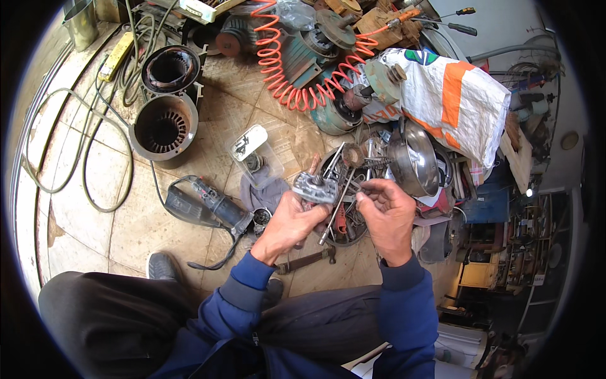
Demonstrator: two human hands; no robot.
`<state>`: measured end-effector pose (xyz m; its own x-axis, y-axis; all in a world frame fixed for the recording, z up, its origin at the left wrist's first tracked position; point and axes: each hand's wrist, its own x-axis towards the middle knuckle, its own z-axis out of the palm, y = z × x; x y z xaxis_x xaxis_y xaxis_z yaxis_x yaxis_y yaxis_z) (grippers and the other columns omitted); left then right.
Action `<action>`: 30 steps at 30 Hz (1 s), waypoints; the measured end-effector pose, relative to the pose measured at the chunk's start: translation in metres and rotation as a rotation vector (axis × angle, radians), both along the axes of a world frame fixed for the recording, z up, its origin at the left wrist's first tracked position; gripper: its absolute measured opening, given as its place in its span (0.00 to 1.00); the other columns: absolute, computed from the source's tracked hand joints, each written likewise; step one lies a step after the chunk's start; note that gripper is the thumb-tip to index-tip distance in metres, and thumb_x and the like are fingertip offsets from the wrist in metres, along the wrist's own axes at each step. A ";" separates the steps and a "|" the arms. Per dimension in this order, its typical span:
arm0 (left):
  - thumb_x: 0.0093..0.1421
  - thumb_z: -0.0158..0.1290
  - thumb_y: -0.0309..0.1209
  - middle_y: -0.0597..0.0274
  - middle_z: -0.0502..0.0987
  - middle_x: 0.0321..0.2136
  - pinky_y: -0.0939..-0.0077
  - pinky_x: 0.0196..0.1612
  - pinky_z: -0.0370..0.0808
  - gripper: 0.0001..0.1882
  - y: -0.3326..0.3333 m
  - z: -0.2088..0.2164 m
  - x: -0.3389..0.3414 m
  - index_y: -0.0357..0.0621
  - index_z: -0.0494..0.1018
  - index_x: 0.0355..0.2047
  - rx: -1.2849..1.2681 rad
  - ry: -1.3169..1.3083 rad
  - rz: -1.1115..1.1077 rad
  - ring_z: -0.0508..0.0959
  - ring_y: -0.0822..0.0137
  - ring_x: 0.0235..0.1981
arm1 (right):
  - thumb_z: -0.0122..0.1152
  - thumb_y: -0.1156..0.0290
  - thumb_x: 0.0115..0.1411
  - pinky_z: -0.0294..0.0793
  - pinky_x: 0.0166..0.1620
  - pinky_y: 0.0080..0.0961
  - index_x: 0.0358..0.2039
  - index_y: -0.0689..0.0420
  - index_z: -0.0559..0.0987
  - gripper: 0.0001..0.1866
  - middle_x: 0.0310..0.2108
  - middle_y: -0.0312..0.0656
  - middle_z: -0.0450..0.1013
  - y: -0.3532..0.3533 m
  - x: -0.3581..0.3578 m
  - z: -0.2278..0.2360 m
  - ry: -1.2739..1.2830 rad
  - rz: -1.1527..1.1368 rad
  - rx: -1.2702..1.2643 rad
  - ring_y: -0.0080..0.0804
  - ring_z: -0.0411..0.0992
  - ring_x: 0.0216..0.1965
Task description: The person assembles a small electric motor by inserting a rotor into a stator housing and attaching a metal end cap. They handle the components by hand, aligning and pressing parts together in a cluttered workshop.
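Note:
My left hand (291, 224) grips a silvery cast-metal part (315, 188), with a dark round piece showing in its middle. Just to its right is my right hand (388, 211), thumb and fingertips drawn together and apart from the part. Whatever may be between those fingertips is too small to make out. Below both hands sits a round pan (346, 239) heaped with wrenches, rods and other metal tools. A power tool body (224, 205) lies on the floor to the left, near a small open metal cup (262, 218).
A hammer (306, 260) lies near my feet. Further off are a clear plastic tub (268, 165), two motor housings (163, 129), an orange coiled hose (270, 63) and a steel bowl (413, 161). A white sack (457, 104) lies at right; loose cables (88, 183) loop at left.

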<state>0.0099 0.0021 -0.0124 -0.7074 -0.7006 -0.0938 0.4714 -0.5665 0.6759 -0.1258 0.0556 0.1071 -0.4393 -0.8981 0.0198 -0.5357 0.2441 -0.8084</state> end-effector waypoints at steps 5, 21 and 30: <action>0.55 0.64 0.24 0.66 0.84 0.28 0.76 0.36 0.77 0.10 0.000 -0.010 0.004 0.34 0.80 0.37 -0.466 -0.509 0.030 0.75 0.81 0.31 | 0.65 0.84 0.60 0.76 0.36 0.16 0.43 0.68 0.80 0.10 0.34 0.39 0.78 0.005 -0.011 0.011 -0.215 0.134 0.001 0.20 0.76 0.32; 0.50 0.66 0.29 0.40 0.80 0.27 0.67 0.35 0.78 0.14 -0.005 -0.005 0.007 0.34 0.81 0.36 -0.623 -0.668 -0.027 0.85 0.65 0.28 | 0.64 0.86 0.59 0.75 0.33 0.14 0.43 0.68 0.79 0.11 0.33 0.41 0.79 0.006 -0.014 0.008 -0.309 0.169 0.103 0.18 0.75 0.31; 0.50 0.65 0.31 0.40 0.78 0.26 0.63 0.34 0.77 0.13 -0.006 0.003 0.009 0.36 0.80 0.33 -0.726 -0.670 0.002 0.80 0.40 0.33 | 0.64 0.85 0.60 0.76 0.37 0.15 0.43 0.68 0.79 0.10 0.35 0.39 0.78 0.005 -0.011 0.006 -0.287 0.202 0.136 0.18 0.76 0.34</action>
<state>0.0188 -0.0040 -0.0092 -0.6637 -0.7477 -0.0218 -0.1355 0.0915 0.9865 -0.1371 0.0610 0.1128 -0.2230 -0.9532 -0.2040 -0.3409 0.2723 -0.8998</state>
